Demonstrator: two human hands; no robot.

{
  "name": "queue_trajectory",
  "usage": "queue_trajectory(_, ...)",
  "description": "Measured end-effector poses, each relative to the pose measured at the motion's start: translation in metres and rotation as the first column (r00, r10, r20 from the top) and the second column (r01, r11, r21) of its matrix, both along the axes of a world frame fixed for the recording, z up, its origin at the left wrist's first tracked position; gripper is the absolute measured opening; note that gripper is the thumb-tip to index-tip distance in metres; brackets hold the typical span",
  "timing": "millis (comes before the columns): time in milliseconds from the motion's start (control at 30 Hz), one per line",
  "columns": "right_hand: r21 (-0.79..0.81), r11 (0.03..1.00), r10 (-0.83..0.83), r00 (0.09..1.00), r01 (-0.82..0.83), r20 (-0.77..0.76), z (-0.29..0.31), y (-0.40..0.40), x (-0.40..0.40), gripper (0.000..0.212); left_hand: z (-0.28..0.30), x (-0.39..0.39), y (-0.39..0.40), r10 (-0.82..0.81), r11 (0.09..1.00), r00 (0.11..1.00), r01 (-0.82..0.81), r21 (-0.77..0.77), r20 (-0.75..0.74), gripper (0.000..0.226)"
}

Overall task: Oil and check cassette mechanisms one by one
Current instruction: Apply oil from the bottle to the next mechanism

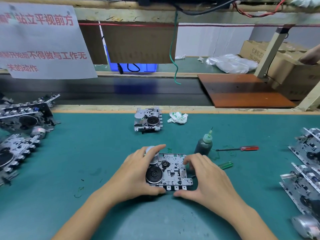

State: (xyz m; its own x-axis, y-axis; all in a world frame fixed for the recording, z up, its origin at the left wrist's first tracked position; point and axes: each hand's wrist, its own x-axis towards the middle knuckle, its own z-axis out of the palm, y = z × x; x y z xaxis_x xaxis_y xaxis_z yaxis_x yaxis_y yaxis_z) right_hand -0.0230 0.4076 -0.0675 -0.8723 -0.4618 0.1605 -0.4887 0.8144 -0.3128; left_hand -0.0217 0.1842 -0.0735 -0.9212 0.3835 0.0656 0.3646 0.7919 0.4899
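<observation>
A metal cassette mechanism (171, 172) with a black flywheel and a silver motor lies flat on the green mat (86, 161) in front of me. My left hand (138, 172) grips its left side, fingers curled over the motor and thumb at the near edge. My right hand (206, 175) holds the right side, fingertips on the top plate and thumb at the front edge. A dark oil bottle (204, 144) with a needle tip stands just behind the right hand. Another mechanism (148, 120) sits farther back.
Piles of mechanisms lie at the left (22, 129) and at the right (306, 167). A red-handled screwdriver (242, 148) and a green-handled tool (225, 165) lie to the right. A crumpled wrapper (177, 117) is near the conveyor belt (121, 94). Another person's hand (310, 56) rests on cardboard boxes.
</observation>
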Motion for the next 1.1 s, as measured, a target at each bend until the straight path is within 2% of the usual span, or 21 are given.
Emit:
queue_trajectory(67,0.039,0.998,0.041,0.998,-0.043,0.048,0.002,-0.001,-0.003,0.081,0.002,-0.001,-0.005,-0.034,0.999,0.997,0.034,-0.001,0.072,0.12)
queue_trajectory(133,0.054,0.996,0.073,0.994,-0.077,0.079,0.002,-0.001,-0.006,0.089,0.002,-0.002,-0.008,-0.054,0.999,0.994,0.054,-0.001,0.092,0.126)
queue_trajectory(367,0.098,0.982,0.147,0.975,-0.164,0.164,0.007,-0.008,-0.02,0.114,0.001,-0.004,-0.01,-0.051,0.998,0.998,0.05,0.035,0.036,0.116)
queue_trajectory(467,0.095,0.971,0.191,0.948,-0.221,0.255,0.012,-0.016,-0.027,0.115,0.0,-0.003,-0.01,-0.06,0.997,0.998,0.059,0.04,0.026,0.115)
queue_trajectory(600,0.113,0.962,0.218,0.948,-0.248,0.231,0.014,-0.018,-0.032,0.117,-0.003,0.0,-0.009,-0.046,0.998,0.999,0.045,0.048,0.022,0.114)
queue_trajectory(667,0.133,0.947,0.254,0.934,-0.293,0.25,0.013,-0.016,-0.03,0.119,-0.002,0.0,-0.009,-0.041,0.995,0.998,0.037,0.09,0.049,0.108)
queue_trajectory(767,0.098,0.951,0.258,0.926,-0.294,0.274,0.015,-0.012,-0.028,0.12,0.0,-0.002,-0.011,0.035,0.988,0.999,-0.033,0.15,-0.007,0.078)
queue_trajectory(867,-0.017,0.964,0.264,0.944,-0.266,0.199,0.016,-0.014,-0.023,0.107,0.002,0.001,-0.017,0.163,0.976,0.979,-0.141,0.165,-0.124,0.045)
queue_trajectory(967,-0.262,0.941,0.239,0.969,-0.213,0.069,0.013,-0.023,-0.018,0.072,0.005,0.007,-0.033,0.281,0.944,0.949,-0.247,0.22,-0.142,0.038)
queue_trajectory(1033,-0.42,0.897,0.142,0.99,-0.138,-0.02,0.01,-0.031,-0.019,0.045,0.009,0.011,-0.045,0.392,0.876,0.914,-0.338,0.343,-0.101,0.033)
queue_trajectory(1100,-0.557,0.829,0.011,0.998,-0.048,-0.069,0.008,-0.045,-0.024,0.023,0.019,0.012,-0.054,0.524,0.772,0.847,-0.43,0.468,-0.086,0.031)
